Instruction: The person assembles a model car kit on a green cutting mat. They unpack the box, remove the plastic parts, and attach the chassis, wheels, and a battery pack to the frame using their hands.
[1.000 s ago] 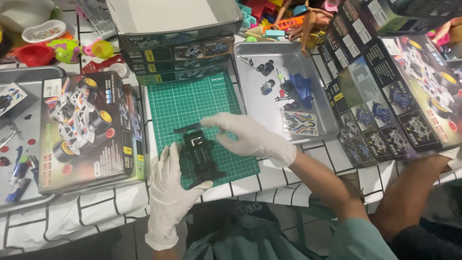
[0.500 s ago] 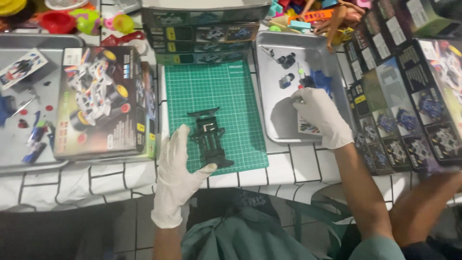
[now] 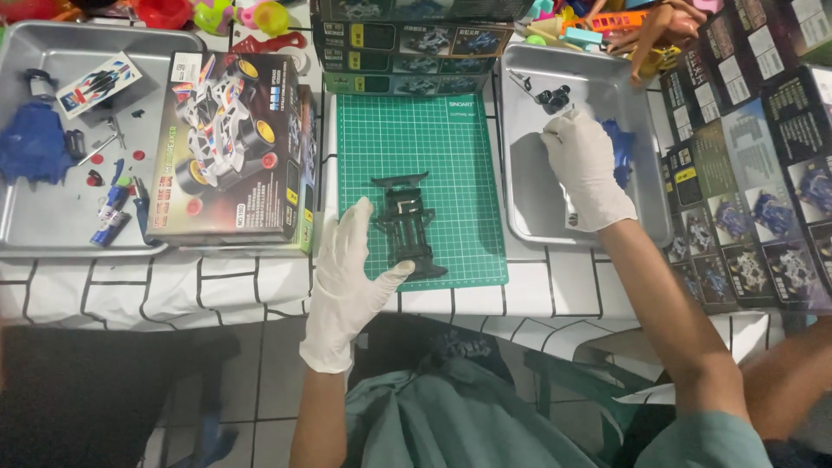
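A black toy car chassis point(image 3: 407, 227) lies on the green cutting mat point(image 3: 451, 147) at the table's middle. My left hand point(image 3: 351, 277), in a white glove, rests beside the chassis at its left and touches it with the fingers spread. My right hand point(image 3: 585, 169), also gloved, reaches into the metal tray on the right point(image 3: 520, 186), its fingertips next to small black parts point(image 3: 552, 97) and a blue car body point(image 3: 620, 152). Whether those fingers pinch anything is hidden.
A boxed model car kit point(image 3: 230, 147) lies left of the mat. A second metal tray point(image 3: 35, 217) at far left holds a blue body, tools and small parts. Stacked kit boxes point(image 3: 407, 52) stand behind the mat; more boxes point(image 3: 754, 173) lie at right. Another person's arm point(image 3: 789, 381) shows at bottom right.
My right hand left the chassis and moved right and up into the right tray. My left hand stayed by the chassis on the mat.
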